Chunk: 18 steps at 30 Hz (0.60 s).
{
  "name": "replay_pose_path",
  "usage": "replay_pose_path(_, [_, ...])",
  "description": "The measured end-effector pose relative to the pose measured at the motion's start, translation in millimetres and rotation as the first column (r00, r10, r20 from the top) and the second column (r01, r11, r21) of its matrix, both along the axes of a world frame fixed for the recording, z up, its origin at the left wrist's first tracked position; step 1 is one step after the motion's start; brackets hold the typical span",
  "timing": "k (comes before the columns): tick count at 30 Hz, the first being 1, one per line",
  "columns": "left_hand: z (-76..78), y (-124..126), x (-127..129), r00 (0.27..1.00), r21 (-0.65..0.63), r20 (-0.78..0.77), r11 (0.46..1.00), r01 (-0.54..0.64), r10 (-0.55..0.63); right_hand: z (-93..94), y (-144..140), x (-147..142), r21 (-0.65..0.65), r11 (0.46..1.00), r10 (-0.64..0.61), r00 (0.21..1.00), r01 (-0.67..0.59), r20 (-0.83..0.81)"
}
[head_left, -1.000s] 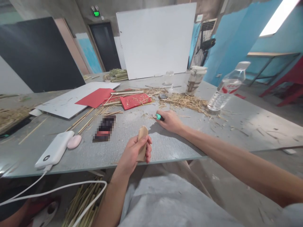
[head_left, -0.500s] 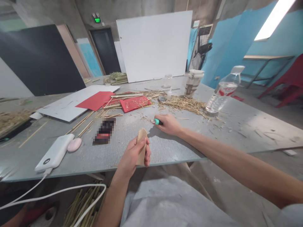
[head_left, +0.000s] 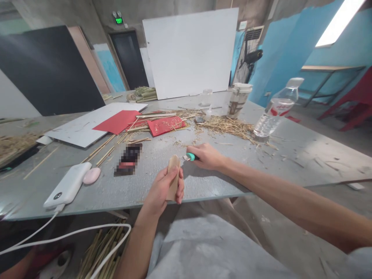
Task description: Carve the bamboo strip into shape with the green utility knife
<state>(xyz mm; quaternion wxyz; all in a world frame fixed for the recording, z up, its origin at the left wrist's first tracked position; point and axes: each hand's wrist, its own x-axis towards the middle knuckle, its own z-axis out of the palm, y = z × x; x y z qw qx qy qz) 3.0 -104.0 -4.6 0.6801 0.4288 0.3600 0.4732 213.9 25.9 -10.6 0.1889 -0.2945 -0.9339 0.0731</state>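
My left hand (head_left: 165,186) is wrapped round a flat tan strip (head_left: 173,164) with a tapered top, held upright near the table's front edge. What the strip is made of I cannot tell for sure. In my right hand (head_left: 207,155) is a utility knife (head_left: 190,156) with a turquoise end and a black grip. Its short blade points left, just beside the strip's upper end and apart from it. Fine straw crumbs (head_left: 180,143) lie on the table beyond the knife.
Loose straw (head_left: 228,128), a red envelope (head_left: 166,126) and a red sheet (head_left: 117,121) lie farther back. A water bottle (head_left: 274,110) and paper cup (head_left: 238,101) stand at the right. At left are a white power bank (head_left: 68,185), a pink oval object (head_left: 92,176) and a blurred-out dark rectangle (head_left: 128,159).
My right hand has turned and drawn slightly nearer, bringing the knife's blade up from the table towards the strip. The left hand keeps its grip, almost unmoved.
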Motion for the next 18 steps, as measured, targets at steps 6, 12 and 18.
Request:
replay_pose_path(6, [-1.0, 0.9, -1.7, 0.999, 0.019, -0.023, 0.999, 0.033, -0.033, 1.7, -6.1, -5.6, -0.012, 1.0, 0.0, 1.0, 0.001, 0.012])
replay_pose_path(12, [0.5, -1.7, 2.9, 0.993, 0.018, -0.11, 0.999, 0.047, -0.044, 1.0, 4.0, -6.8, 0.026, 0.968, -0.249, 0.968, 0.25, -0.037])
replay_pose_path(18, [-2.9, 3.9, 17.6, 0.967, 0.076, -0.215, 0.989, -0.126, 0.14, 15.1, -1.7, 0.5, 0.087, 0.928, -0.363, 0.932, 0.362, 0.004])
